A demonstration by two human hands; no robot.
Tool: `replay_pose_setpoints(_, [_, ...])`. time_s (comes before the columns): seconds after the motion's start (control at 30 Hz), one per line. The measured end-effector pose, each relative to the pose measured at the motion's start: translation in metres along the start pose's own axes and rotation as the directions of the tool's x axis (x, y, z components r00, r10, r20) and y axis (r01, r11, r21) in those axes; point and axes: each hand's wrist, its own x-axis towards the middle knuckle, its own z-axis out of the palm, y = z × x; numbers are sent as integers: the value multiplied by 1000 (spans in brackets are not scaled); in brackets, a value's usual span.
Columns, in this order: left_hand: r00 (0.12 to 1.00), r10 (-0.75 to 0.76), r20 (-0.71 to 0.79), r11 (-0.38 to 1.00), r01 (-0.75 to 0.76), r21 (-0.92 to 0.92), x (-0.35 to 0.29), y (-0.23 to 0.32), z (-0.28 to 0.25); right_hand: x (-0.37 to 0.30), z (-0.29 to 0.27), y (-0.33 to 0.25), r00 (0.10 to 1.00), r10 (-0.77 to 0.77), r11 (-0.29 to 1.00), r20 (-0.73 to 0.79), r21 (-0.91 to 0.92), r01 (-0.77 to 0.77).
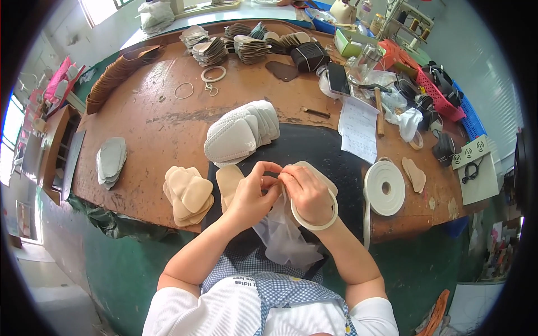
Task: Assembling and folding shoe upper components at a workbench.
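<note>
My left hand (252, 193) and my right hand (307, 193) meet over the black mat (336, 154), fingertips pinched close together. What lies between the fingers is too small to make out. Just beneath them hangs a crumpled translucent plastic sheet (286, 238), its upper end reaching up by the fingertips. A cream tape ring (314, 227) circles my right wrist. Beside my left hand lies a beige shoe-shaped piece (227, 182), partly covered by it. Another pale piece (322, 176) lies behind my right hand, mostly hidden. Beyond both hands, white stitched pieces (238, 134) are fanned out in a stack.
Beige pads (189, 196) and grey pieces (111, 161) are piled at left. A white tape roll (384, 187) stands near the right edge. Further off lie a handwritten sheet (358, 129), a hammer (379, 112), a phone (338, 78), and stacked cut pieces (250, 49).
</note>
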Motion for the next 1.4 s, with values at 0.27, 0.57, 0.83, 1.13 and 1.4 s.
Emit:
replay_pose_setpoints(0.27, [980,-196,-18,901,173,-398,1,-18,-8,-27,11,-12,996,-8,994,-92,104,17])
replay_pose_setpoints(0.57, [991,-137,-5,975,134,-178,-2,-14,-15,-23,10,-14,993,12,998,-113,57,-6])
replay_pose_setpoints(0.83, [985,-172,-26,952,159,-261,-6,-20,-11,-27,8,-14,993,-6,997,-117,80,16])
replay_pose_setpoints(1.13, [990,-82,-118,985,63,-160,-11,-23,-19,-30,0,-37,996,-52,986,-75,156,63])
replay_pose_setpoints(1.4, [958,-85,-275,991,109,74,-6,-40,-79,-92,-64,-47,800,169,469,575,667,-578])
